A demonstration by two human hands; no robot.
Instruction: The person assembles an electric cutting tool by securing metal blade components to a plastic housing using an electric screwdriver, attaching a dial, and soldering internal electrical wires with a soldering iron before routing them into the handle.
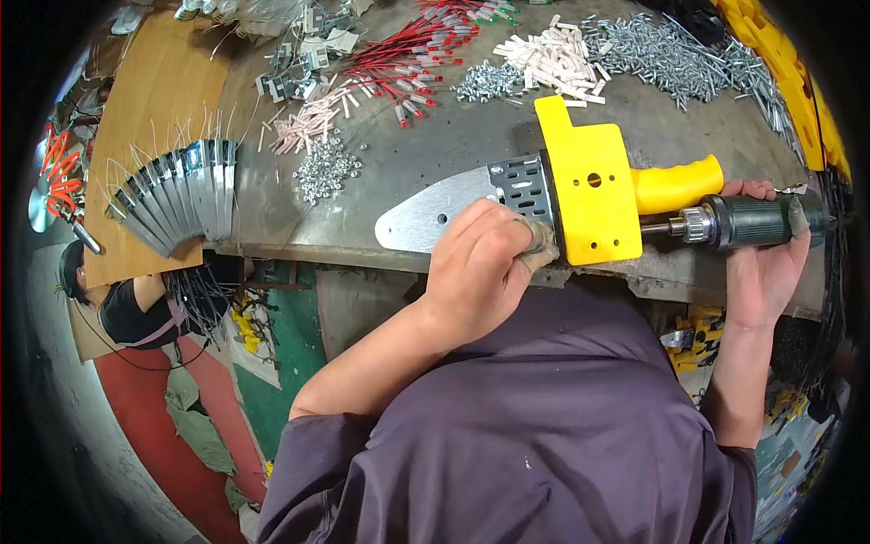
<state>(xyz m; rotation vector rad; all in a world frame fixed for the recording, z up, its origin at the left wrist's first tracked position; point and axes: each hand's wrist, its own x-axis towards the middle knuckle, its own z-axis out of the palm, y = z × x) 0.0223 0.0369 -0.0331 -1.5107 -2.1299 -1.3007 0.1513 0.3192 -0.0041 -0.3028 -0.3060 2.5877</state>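
What looks like a pipe welding iron lies across the bench edge, with a pointed metal plate, a slotted metal bracket, a yellow guard plate and a yellow handle. My left hand is closed at the bracket beside the guard plate; what its fingertips pinch is hidden. Dark tape or a worn cover wraps a finger. My right hand wraps round a dark green electric screwdriver. Its shaft points left and reaches the guard plate's right side below the handle; the tip is hidden.
On the metal bench lie nuts, pale sleeves, red-tipped wires, white strips and screws. Fanned metal pieces sit left on a wooden board. Another person is at the left.
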